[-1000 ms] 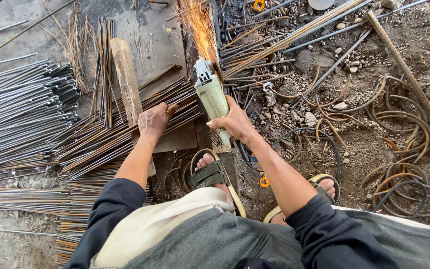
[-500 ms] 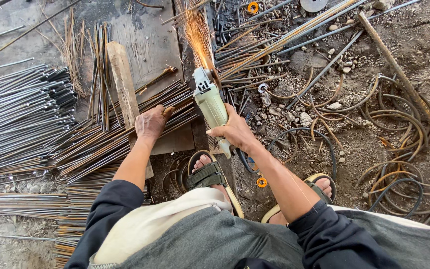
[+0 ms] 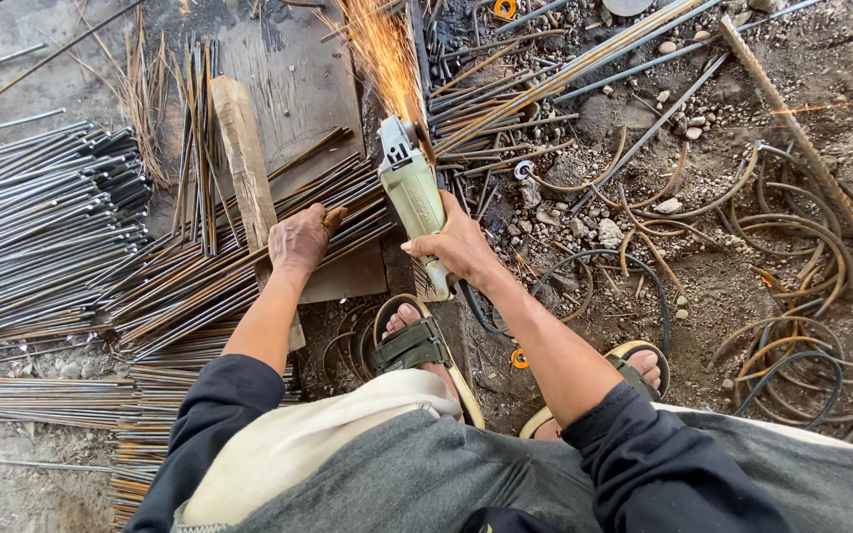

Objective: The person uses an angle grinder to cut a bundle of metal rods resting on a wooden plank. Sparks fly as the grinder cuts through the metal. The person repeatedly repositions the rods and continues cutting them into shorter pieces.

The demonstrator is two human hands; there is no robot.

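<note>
Pale green and grey, the angle grinder (image 3: 412,197) sits near the middle of the scene, its body clasped by the right hand (image 3: 458,247) with fingers wrapped tight around the rear of the housing. Its far end touches a bundle of rusty steel rods (image 3: 249,271), and orange sparks (image 3: 382,54) fly toward the far edge. The left hand (image 3: 298,240) lies just left of the grinder, palm down and fingers curled loosely, pressing on the same rods where they cross a wooden board (image 3: 298,89). A wooden block (image 3: 244,158) lies just beyond that hand. Shinier grey rods (image 3: 32,227) are stacked at far left. Bent wire loops (image 3: 792,257) litter the gravel on the right. 2 sandalled feet (image 3: 417,341) show near the bottom.
</note>
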